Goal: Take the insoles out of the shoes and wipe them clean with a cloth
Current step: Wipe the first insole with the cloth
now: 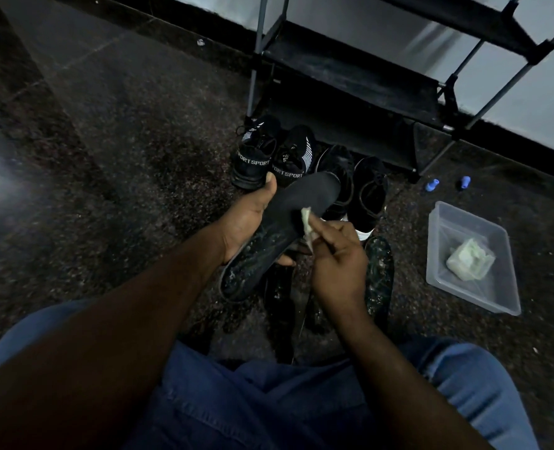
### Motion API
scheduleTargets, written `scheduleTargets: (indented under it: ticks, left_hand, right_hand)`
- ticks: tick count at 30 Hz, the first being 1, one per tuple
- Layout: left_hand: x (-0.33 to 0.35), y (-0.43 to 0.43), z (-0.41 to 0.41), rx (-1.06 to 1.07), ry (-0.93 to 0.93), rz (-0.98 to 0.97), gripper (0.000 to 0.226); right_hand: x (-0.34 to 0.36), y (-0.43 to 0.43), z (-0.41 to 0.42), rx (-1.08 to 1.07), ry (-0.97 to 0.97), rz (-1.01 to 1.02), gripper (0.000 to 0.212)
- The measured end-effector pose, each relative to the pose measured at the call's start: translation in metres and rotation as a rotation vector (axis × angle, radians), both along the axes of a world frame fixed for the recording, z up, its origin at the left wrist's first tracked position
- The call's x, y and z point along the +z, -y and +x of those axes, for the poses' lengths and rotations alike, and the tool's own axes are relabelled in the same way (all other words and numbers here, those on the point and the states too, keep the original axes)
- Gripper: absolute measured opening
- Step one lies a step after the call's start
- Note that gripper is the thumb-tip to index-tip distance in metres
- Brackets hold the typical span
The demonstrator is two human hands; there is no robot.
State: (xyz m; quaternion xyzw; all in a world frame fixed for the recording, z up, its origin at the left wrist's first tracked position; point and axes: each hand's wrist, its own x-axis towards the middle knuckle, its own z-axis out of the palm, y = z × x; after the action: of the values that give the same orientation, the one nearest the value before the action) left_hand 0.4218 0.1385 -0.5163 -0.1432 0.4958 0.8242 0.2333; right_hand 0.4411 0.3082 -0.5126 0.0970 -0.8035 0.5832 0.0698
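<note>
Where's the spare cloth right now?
Head view, right side: the spare cloth lies inside the clear plastic tub, to the right of the right hand.
</note>
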Motion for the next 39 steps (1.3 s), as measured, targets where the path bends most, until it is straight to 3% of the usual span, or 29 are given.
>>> scheduleTargets:
  ticks: [2,4,8,11,23,26,30,36,39]
  left_hand:
    - [0.005,-0.002,0.003,-0.027,0.015,0.010,0.080]
    - [0.006,-0.003,0.004,-0.040,0.011,0.010,0.079]
    - [0.005,0.000,0.003,-0.060,0.010,0.028,0.079]
    - [0.007,0.002,0.004,-0.081,0.008,0.054,0.070]
    - [0.010,0.006,0.007,-0.251,0.004,0.239,0.058]
    - [0.008,0.007,0.005,-0.250,-0.009,0.268,0.058]
    - [0.006,0.005,0.006,-0.219,-0.034,0.232,0.059]
    - [0.007,0.006,0.007,-0.134,-0.012,0.130,0.057]
    - [0.010,0.003,0.006,-0.137,-0.017,0.118,0.056]
  right_hand:
    - [0.003,-0.003,-0.008,-0.061,0.188,-0.181,0.024]
    - [0.003,-0.011,-0.016,-0.088,0.274,-0.194,0.020]
    - [-0.002,-0.016,-0.017,-0.092,0.101,0.054,0.024]
    - [-0.005,-0.012,-0.016,-0.105,-0.006,0.129,0.027]
    - [-0.001,-0.014,-0.031,-0.236,0.250,-0.163,0.009]
    - [-0.004,-0.019,-0.033,-0.204,0.122,0.024,0.014]
    - [-0.012,-0.022,-0.033,-0.156,-0.191,0.335,0.023]
    - [-0.009,-0.019,-0.028,0.141,-0.467,0.643,0.037]
    - [-0.008,-0.031,-0.038,0.015,-0.455,0.690,0.039]
